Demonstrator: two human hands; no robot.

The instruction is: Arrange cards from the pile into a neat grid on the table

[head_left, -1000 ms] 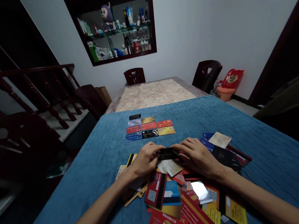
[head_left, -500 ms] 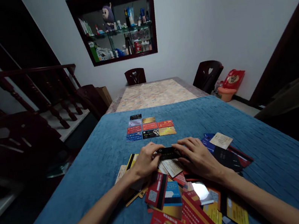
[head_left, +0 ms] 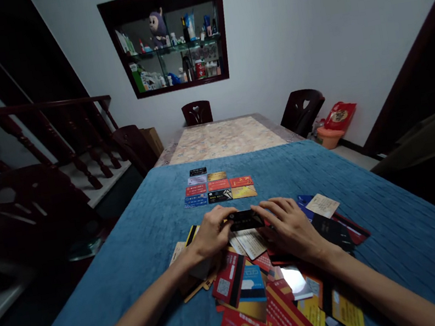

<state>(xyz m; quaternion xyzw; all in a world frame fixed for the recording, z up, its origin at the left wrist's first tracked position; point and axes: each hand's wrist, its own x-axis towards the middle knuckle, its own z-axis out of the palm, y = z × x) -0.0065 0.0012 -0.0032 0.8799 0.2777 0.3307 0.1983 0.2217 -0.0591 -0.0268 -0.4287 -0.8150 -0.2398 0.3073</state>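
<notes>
Both hands hold one black card (head_left: 246,219) by its ends, the left hand (head_left: 211,233) with fingers clamped on its left edge, the right hand (head_left: 290,224) on its right. It sits slightly farther and higher than a second ago, above the loose card pile (head_left: 262,283) on the blue-clothed counter (head_left: 400,232), near the sorted card rows (head_left: 218,188).

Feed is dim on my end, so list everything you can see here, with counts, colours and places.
black card: one, held between both hands above the pile
loose cards: many, red, yellow, blue, black, heaped near the table edge
sorted cards: nine or so, rows, mid-cloth
blue cloth: one, covers the near table
chairs: three dark ones, far end
wall cabinet: one, bottles and a purple toy
left hand: fingers on the card's left end
right hand: fingers on its right end
</notes>
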